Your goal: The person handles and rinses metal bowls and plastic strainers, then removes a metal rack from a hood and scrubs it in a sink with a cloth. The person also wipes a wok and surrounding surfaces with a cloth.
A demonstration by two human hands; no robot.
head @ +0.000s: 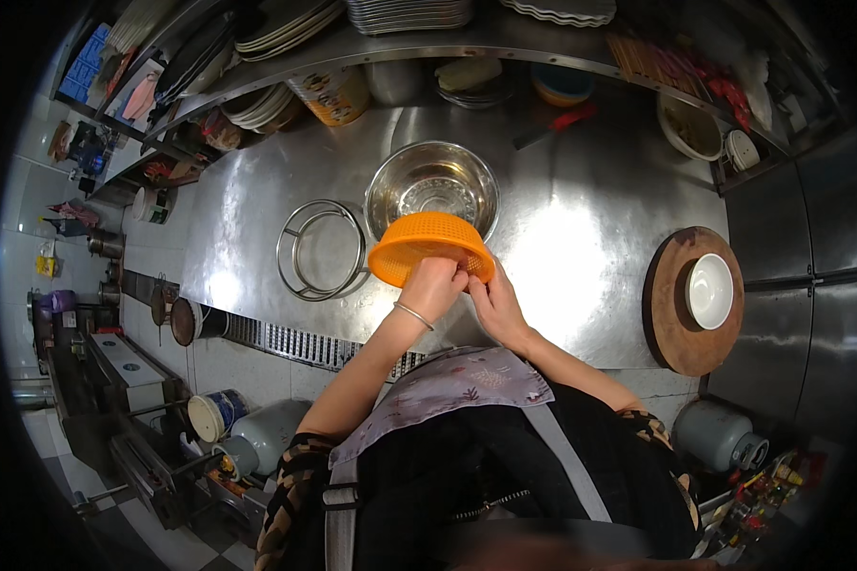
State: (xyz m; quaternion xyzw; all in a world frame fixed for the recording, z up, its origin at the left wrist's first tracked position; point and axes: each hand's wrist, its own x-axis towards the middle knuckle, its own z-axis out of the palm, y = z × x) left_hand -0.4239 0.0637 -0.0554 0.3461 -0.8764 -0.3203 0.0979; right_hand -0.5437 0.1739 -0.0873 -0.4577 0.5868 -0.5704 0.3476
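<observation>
An orange plastic colander is tilted with its opening towards me, over the near rim of a shiny steel basin. My right hand grips the colander's near right edge, thumb towards me. My left hand, with a bracelet at the wrist, is closed into a fist at the colander's opening; whether it holds the rim or something inside is hidden. Left of the basin, a round steel wire stand rests on the steel table.
A white bowl sits on a round wooden chopping board at the right. A red-handled knife lies at the back, below a steel shelf of stacked plates. Gas cylinders stand on the floor on both sides.
</observation>
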